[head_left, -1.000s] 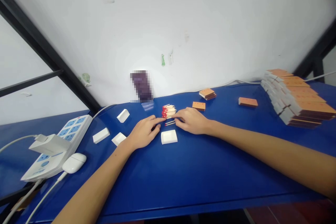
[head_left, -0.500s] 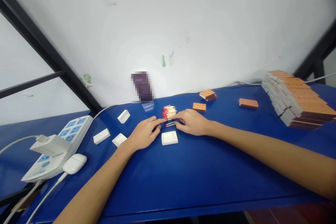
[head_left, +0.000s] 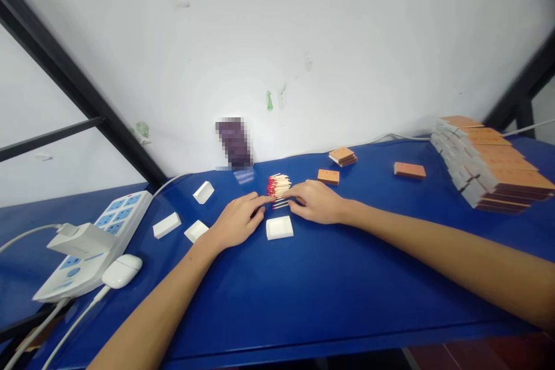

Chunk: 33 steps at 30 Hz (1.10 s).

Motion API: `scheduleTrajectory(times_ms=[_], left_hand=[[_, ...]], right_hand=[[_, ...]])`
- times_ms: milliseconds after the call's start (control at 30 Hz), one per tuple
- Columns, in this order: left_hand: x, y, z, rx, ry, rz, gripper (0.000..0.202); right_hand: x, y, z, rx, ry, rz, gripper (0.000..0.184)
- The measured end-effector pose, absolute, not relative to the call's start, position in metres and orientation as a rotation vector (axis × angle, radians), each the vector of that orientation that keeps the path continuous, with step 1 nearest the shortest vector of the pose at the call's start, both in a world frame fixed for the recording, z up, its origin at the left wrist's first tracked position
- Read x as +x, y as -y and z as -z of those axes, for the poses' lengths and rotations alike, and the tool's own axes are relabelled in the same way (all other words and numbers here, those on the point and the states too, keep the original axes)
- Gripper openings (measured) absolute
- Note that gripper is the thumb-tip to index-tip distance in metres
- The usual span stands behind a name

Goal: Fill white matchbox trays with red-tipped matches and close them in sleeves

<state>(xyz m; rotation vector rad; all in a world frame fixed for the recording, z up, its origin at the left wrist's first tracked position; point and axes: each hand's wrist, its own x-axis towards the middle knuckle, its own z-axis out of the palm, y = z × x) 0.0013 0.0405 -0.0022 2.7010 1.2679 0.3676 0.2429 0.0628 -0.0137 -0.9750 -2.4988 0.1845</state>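
Note:
A pile of red-tipped matches (head_left: 278, 185) lies on the blue table, heads to the left. At its near edge, the stretched index finger of my left hand (head_left: 239, 218) touches the head end of the matches. From the other side, my right hand (head_left: 318, 202) rests its index fingertip on the stick ends, its other fingers loosely bent. Neither hand grips anything. A few loose matches (head_left: 280, 204) lie between the fingertips, just nearer than the pile. Closer to me sits a white matchbox tray (head_left: 280, 228), open side up.
More white matchbox trays, among them one lying at the left (head_left: 167, 225), are beside my left forearm. Orange matchboxes (head_left: 328, 177) lie behind my right hand, with a large stack (head_left: 494, 167) farther right. A power strip (head_left: 97, 243) and earbud case (head_left: 122, 271) occupy the left side.
Both hands stay almost in place. The loose matches beneath my fingertips have shifted slightly and spread a little from the pile's near edge.

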Motion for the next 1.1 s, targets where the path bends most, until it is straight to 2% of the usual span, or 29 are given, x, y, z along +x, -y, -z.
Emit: scheduleTrajectory(times_ms=[433,1100], left_hand=[[0.0009,-0.0408,0.0011,2.651,-1.232,-0.475,0.031],[-0.0001,-0.0404,0.0019,2.671,-1.225,-0.454,0.032]], right_hand=[[0.2432,-0.0646,0.016,-0.992,2.487,-0.159,0.025],[0.243,-0.0618,0.0102,-0.94,2.507,-0.2,0.026]])
